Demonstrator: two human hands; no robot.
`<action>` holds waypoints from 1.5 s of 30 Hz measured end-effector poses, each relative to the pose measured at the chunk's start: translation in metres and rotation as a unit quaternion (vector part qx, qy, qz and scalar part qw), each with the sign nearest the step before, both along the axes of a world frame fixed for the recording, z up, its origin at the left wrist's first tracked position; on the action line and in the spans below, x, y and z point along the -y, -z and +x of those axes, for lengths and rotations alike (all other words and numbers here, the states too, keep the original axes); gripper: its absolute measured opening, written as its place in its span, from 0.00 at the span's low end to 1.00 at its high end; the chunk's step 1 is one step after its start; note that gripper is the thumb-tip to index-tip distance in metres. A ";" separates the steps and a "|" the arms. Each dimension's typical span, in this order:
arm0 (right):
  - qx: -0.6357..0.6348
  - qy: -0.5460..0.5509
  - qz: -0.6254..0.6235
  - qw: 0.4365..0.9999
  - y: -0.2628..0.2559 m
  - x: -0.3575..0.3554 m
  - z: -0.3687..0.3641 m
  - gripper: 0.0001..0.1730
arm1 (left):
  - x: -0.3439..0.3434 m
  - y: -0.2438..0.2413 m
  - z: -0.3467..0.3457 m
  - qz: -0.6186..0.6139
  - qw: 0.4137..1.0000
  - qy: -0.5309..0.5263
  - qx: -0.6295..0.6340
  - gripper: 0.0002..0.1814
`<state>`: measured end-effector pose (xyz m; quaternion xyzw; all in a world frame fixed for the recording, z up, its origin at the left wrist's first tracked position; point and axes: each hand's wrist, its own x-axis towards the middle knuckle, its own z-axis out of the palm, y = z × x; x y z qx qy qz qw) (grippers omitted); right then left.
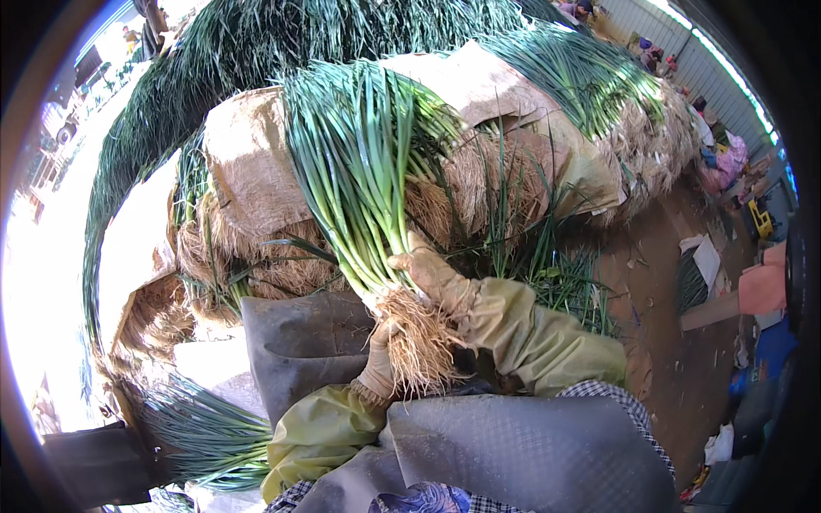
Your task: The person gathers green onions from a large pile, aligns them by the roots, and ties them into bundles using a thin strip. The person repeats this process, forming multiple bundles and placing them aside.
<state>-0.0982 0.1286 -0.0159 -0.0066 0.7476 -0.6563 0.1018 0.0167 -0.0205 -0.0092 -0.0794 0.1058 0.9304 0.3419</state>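
Observation:
A thick bunch of long allium greens (pixel 359 199) with stringy pale roots (pixel 417 346) lies in front of me, roots towards my body. My right hand (pixel 439 276), in a soiled tan glove, is wrapped around the stems just above the roots. Low on the root end, my left hand (pixel 383 353) holds the bunch from the left side, its fingers partly hidden behind the roots. The leaves spread away from me over burlap cloth (pixel 256 160). Below the roots, a dark grey rubber apron (pixel 513 442) covers my lap.
Beyond the cloth rises a large heap of greens (pixel 359 32). More rooted bunches (pixel 616 96) lie at the back right, and another bunch (pixel 218 436) is at my left elbow. Loose leaves (pixel 571 288) litter the ground. Several people (pixel 725 160) are along the right wall.

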 end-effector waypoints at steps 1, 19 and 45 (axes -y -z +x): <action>-0.040 -0.049 0.006 0.998 -0.004 -0.001 -0.002 0.33 | 0.001 -0.002 0.003 0.042 0.999 0.027 0.000 0.28; 0.074 -0.387 -0.179 0.902 -0.141 -0.026 0.073 0.21 | 0.049 -0.156 -0.034 0.323 0.941 -0.014 -0.096 0.16; -0.469 -0.168 0.037 0.866 -0.128 0.082 -0.055 0.12 | 0.086 -0.160 -0.011 0.146 0.952 -0.270 0.000 0.19</action>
